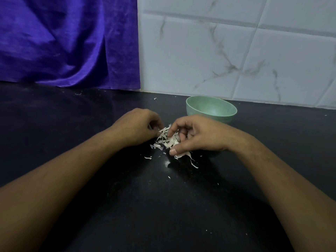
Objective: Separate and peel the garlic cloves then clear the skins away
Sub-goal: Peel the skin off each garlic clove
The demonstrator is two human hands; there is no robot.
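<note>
Two bare hands were in shot, the left hand (138,129) and the right hand (199,136). Each sat on a forearm uncovered all the way down to the frame's edge. Fine hair showed along the right forearm (269,171). The left forearm (69,179) looked smoother, lying in shadow. The right thumbnail (173,152) was trimmed short.

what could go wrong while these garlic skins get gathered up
1. The garlic skins are light flakes; stray bits already lie scattered on the black countertop, so more may escape the left hand and right hand.
2. The right hand sits close in front of the green bowl and might knock it.
</note>
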